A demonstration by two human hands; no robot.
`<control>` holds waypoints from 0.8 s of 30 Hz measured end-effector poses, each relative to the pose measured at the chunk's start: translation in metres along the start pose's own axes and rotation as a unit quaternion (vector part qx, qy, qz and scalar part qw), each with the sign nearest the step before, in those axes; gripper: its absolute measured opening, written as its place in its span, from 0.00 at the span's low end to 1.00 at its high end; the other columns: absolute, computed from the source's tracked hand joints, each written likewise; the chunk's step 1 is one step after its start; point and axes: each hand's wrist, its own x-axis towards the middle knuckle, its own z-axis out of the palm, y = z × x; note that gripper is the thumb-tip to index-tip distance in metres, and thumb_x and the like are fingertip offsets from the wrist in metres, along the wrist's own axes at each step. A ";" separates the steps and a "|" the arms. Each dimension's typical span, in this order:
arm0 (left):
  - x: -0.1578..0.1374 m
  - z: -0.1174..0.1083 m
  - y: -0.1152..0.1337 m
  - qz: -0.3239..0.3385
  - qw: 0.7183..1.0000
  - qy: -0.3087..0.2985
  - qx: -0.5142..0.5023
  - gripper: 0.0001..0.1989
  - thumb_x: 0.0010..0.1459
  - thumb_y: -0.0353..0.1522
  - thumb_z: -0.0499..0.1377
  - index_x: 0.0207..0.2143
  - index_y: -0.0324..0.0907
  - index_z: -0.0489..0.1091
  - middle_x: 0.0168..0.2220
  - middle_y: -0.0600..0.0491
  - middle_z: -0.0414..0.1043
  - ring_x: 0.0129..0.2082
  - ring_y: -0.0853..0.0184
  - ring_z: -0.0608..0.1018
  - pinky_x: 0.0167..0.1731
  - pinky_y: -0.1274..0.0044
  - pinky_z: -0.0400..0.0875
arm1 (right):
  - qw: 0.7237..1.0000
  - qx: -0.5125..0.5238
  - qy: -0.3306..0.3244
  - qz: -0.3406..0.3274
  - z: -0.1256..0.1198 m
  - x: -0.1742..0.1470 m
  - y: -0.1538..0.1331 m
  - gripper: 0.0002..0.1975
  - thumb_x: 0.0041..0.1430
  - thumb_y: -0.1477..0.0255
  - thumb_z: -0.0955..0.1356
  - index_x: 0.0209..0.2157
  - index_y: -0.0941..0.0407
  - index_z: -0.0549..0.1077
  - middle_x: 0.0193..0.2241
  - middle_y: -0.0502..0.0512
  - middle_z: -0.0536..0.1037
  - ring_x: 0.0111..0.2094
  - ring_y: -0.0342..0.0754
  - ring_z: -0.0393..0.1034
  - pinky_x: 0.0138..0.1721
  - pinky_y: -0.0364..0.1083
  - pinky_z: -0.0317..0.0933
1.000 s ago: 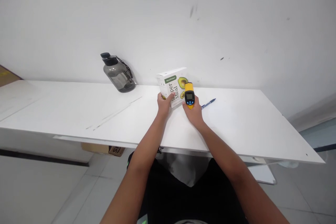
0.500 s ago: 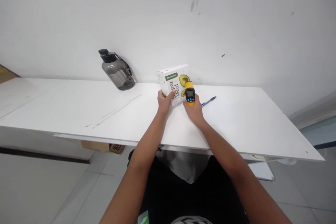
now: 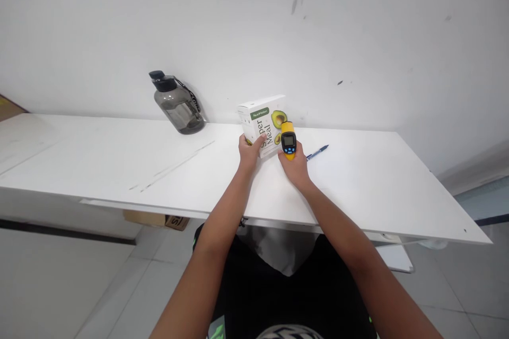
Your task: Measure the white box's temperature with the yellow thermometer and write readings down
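A white carton (image 3: 256, 126) printed "Super Meal" with avocado pictures is held tilted over the table. My left hand (image 3: 250, 152) grips its lower left corner, thumb across the front face. My right hand (image 3: 295, 165) is closed around the handle of a yellow and black infrared thermometer (image 3: 288, 140), whose small screen and blue buttons face me. The thermometer's front end overlaps the carton's right edge in view; I cannot tell whether they touch. Just right of my right hand, a blue pen (image 3: 318, 152) lies on the table.
A grey water bottle (image 3: 178, 108) with a black cap and strap stands near the wall, left of the carton. The white table (image 3: 99, 164) runs along the wall and ends at the right. Beneath it, a cardboard box (image 3: 145, 217) sits on the left.
Both hands keep the same hold on the carton and the thermometer. The view has shifted very slightly; otherwise nothing visibly moves.
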 end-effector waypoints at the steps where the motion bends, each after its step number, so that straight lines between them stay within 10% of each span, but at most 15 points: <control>1: 0.000 0.000 0.000 0.000 1.000 0.000 -0.001 0.27 0.43 0.40 0.69 0.43 0.41 0.64 0.44 0.47 0.73 0.41 0.62 0.78 0.39 0.70 0.75 | 1.000 0.001 0.001 0.000 0.000 0.000 0.000 0.24 0.50 0.62 0.66 0.50 0.52 0.64 0.38 0.52 0.75 0.38 0.50 0.68 0.42 0.51 0.62; 24: -0.001 -0.005 0.002 0.055 0.994 0.049 0.076 0.32 0.41 0.39 0.70 0.46 0.42 0.61 0.47 0.47 0.69 0.45 0.62 0.75 0.41 0.71 0.74 | 0.999 0.021 -0.008 0.042 0.001 -0.001 0.000 0.30 0.52 0.63 0.64 0.56 0.53 0.55 0.44 0.55 0.72 0.41 0.50 0.68 0.44 0.52 0.62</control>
